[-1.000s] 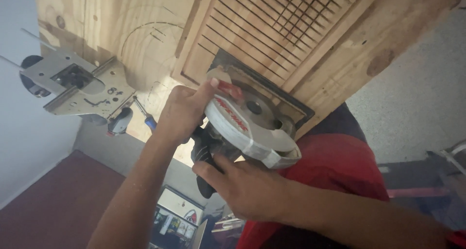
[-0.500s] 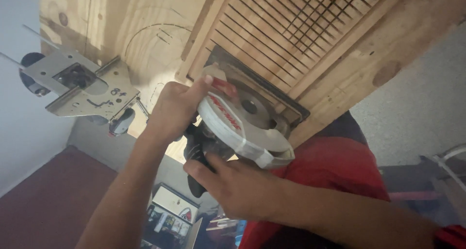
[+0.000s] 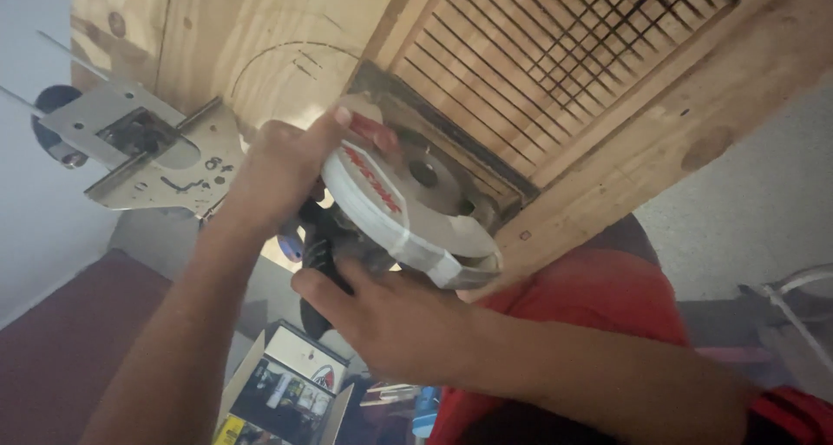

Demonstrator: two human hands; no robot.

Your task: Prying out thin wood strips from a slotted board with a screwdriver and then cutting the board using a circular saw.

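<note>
Clenching both hands on a grey-and-red circular saw [image 3: 408, 206] at frame centre, the left hand [image 3: 282, 163] grips its upper guard, the right hand [image 3: 382, 315] its black handle; an open cardboard box [image 3: 282, 384] of printed packets sits lower left.

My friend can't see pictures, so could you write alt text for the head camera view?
Two bare hands hold a circular saw against a slatted pine panel: the left hand on its guard, the right hand on its dark handle. Another tool's metal base plate lies left.
</note>
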